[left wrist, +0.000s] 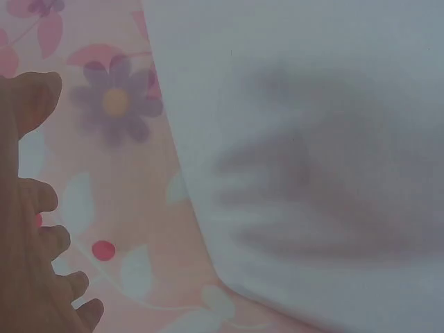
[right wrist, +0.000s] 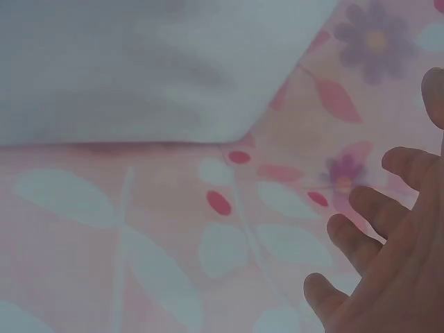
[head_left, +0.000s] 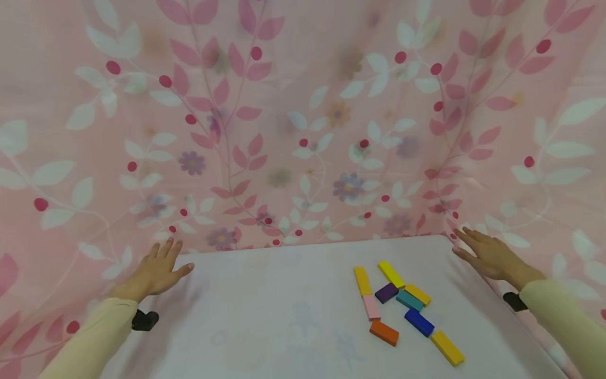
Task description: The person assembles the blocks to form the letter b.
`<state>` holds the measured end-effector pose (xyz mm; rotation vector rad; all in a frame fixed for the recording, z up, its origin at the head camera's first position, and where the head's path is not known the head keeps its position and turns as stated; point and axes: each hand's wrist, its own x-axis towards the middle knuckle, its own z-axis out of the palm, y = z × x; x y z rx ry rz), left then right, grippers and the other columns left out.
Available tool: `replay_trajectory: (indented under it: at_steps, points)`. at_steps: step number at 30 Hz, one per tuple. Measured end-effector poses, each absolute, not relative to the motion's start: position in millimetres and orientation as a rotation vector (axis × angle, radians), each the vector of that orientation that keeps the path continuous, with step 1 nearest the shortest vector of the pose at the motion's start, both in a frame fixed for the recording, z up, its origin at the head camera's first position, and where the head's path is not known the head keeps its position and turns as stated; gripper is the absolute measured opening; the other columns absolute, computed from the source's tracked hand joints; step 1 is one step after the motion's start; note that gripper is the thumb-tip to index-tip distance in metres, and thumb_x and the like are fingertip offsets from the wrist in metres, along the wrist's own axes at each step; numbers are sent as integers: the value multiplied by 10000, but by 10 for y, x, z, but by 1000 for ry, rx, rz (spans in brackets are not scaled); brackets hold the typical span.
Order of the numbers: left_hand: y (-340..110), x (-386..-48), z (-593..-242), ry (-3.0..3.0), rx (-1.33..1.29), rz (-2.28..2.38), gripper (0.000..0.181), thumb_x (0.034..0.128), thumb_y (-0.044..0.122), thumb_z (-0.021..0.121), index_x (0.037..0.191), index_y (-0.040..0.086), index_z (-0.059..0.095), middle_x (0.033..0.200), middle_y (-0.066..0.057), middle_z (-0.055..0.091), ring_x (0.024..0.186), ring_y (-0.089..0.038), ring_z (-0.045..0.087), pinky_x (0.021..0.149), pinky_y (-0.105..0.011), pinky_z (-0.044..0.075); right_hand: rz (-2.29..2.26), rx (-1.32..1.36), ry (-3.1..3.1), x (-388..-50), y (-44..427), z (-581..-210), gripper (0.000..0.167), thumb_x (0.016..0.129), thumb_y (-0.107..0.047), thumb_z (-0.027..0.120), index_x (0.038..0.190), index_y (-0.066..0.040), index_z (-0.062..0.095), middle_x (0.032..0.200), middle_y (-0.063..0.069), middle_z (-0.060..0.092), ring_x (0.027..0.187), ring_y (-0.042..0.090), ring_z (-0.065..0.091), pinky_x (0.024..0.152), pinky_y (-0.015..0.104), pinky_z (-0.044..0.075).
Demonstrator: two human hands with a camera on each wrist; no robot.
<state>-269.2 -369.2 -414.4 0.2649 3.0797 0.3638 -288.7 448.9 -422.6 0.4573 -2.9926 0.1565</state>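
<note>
The left hand (head_left: pixel 153 271) is held above the far left corner of the white table, fingers spread and holding nothing. Over the far right corner the right hand (head_left: pixel 497 257) is raised, its fingers extended and also holding nothing. Several coloured blocks lie on the right half of the table, nearer the right hand: a purple block (head_left: pixel 386 292), a teal block (head_left: pixel 410 300), a blue block (head_left: pixel 419 322), an orange block (head_left: pixel 384 332) and a pink block (head_left: pixel 371 307), along with several yellow ones. In the wrist views, the left hand (left wrist: pixel 35 229) and right hand (right wrist: pixel 395 243) appear at the outer edges.
A white cloth covers the table (head_left: pixel 246 305), with faint shadows of the hands on it. Pink floral fabric (head_left: pixel 284 116) hangs behind and at both sides. Dark bands show at both wrists, by the light yellow sleeves.
</note>
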Motion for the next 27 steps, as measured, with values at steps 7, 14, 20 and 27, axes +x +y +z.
replay_trajectory:
  at_steps: [7,14,20,27]
  points:
    - [-3258,-2659,-4340,3159,466,299,870,1042,473,624,1600,-111,300,1648,-416,262,1467,-694,266,1147,-804,282,169,520,-2998,-2722,4326,-4501,676,1052,-435,631,1552,-7,478,1564,378,454,1374,637,474,1071,801,384]
    - [-2603,-2523,-4644,3176,657,363,783,1029,350,697,1602,-63,360,1581,-356,435,1399,-558,481,1130,-691,417,139,596,-2990,-2548,4036,-4702,661,1004,-453,703,1524,-75,550,1529,292,547,1354,551,546,1039,748,467]
    - [-1986,-2360,-4881,3162,789,312,761,999,354,733,1576,-38,427,1273,-222,585,1018,-267,638,864,-467,577,157,659,-2962,-2446,3793,-4760,629,1004,-475,699,1499,-101,592,1537,242,560,1343,510,569,1031,725,489]
    - [-1329,-2057,-5070,2951,1029,353,734,1023,419,688,1586,22,437,1201,-132,573,843,-129,590,730,-348,577,200,732,-2971,-2364,3563,-4807,592,1010,-444,704,1489,-110,604,1561,213,543,1381,474,549,1067,719,468]
